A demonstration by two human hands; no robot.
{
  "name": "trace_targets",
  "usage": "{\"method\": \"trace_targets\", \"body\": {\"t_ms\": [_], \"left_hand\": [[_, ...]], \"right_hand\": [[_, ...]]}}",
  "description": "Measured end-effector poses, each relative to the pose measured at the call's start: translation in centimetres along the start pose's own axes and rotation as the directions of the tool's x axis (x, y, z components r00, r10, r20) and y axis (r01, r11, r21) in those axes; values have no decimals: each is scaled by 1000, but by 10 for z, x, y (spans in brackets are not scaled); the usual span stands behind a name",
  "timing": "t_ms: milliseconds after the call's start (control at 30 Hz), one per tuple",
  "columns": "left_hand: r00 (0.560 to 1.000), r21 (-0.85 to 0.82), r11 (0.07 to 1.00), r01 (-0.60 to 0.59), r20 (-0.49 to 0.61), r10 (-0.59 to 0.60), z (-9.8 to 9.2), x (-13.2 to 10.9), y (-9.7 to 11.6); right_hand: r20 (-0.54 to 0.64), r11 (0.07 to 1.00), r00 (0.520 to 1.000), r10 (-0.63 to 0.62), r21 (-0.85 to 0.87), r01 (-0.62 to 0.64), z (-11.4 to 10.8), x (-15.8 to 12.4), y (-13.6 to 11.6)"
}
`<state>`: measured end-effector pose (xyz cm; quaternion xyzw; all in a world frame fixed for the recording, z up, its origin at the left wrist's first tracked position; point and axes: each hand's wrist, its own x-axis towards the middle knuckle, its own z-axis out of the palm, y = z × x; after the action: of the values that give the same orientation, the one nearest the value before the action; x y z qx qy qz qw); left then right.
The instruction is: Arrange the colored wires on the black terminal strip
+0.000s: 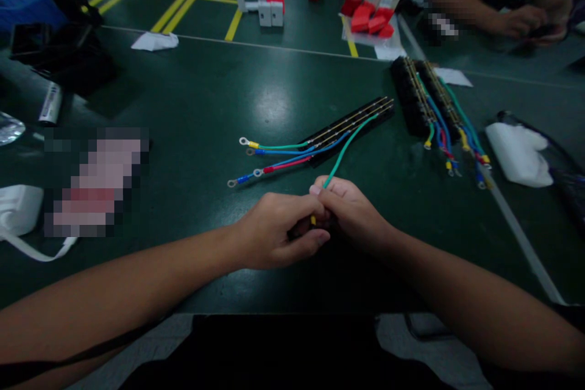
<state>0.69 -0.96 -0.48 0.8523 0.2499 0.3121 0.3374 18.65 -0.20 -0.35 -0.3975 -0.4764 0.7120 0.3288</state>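
Observation:
A black terminal strip [347, 128] with brass-coloured rails lies slantwise on the dark green table. Green, blue and red wires run from it to the left and end in ring lugs with yellow, blue and red sleeves. Another green wire [342, 158] leads from its right part down to my hands. My right hand [354, 207] is closed round this wire. Against it, my left hand [290, 225] is pinched, with a small yellow sleeve [313, 220] showing between thumb and fingers. The wire's tip is hidden by the fingers.
Two more wired strips [427, 97] lie at the right, beside a white object [521, 152]. Grey-white parts [269, 9] and red parts [372, 18] stand farther back. A blurred phone-like object [98, 183], charger [21, 210] and black bins [68, 52] are left. Another person's hands [525, 24] show upper right.

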Motion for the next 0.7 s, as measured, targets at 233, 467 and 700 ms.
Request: {"method": "trace_targets", "body": {"t_ms": [233,467,700], "left_hand": [[1000,17,1000,6,0,-6,0,-1,0],[1000,30,1000,5,-13,-5,1,0,0],[1000,37,999,-5,-15,6,1,0,0]], "right_hand": [[-3,1000,1000,1,16,-1,0,1,0],[-4,1000,1000,9,24,-9,1,1,-1],[8,999,1000,27,26,-28,-1,1,1]]}}
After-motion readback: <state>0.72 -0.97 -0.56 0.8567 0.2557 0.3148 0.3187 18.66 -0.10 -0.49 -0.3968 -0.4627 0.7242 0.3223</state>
